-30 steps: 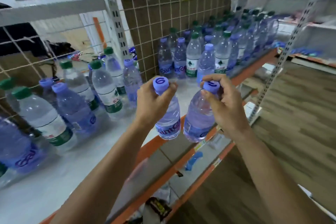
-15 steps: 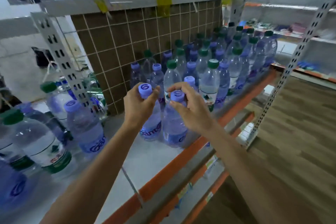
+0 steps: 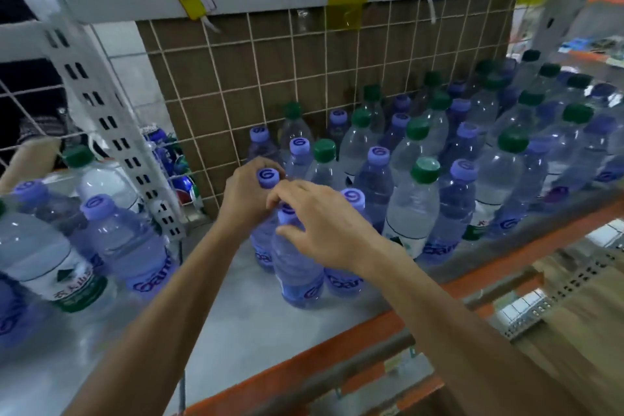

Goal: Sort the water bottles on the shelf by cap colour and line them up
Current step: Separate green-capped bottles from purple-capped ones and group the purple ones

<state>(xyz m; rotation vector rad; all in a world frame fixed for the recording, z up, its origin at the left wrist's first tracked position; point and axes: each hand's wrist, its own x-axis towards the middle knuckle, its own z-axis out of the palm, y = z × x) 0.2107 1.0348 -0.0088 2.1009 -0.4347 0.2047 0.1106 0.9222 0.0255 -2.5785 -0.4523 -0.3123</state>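
The left hand point(image 3: 246, 203) grips the neck of a clear, purple-tinted plastic water bottle with a purple screw cap, the rear purple bottle point(image 3: 268, 177), with the fingers wrapped just below the cap. At its 5 o'clock, the right hand point(image 3: 324, 226) curls thumb and fingers round the cap and shoulder of a second bottle of the same kind, the front purple bottle point(image 3: 297, 273). How tightly it pinches cannot be told.

Both bottles stand upright, just beside each other, on the flat grey shelf board with an orange front rail point(image 3: 236, 331), near the middle of the view. A third purple-capped bottle point(image 3: 353, 196) stands close against the front one at its 3 o'clock.

From 1 to 3 o'clock of the hands runs a block of green-capped clear bottles point(image 3: 425, 170) mixed with purple-capped ones, set in rows. At 9 o'clock, past a white perforated metal upright point(image 3: 111, 132), stands a left cluster of bottles point(image 3: 111, 240) with both cap colours. At 12 o'clock a white wire grid over brown cardboard point(image 3: 270, 78) backs the shelf.
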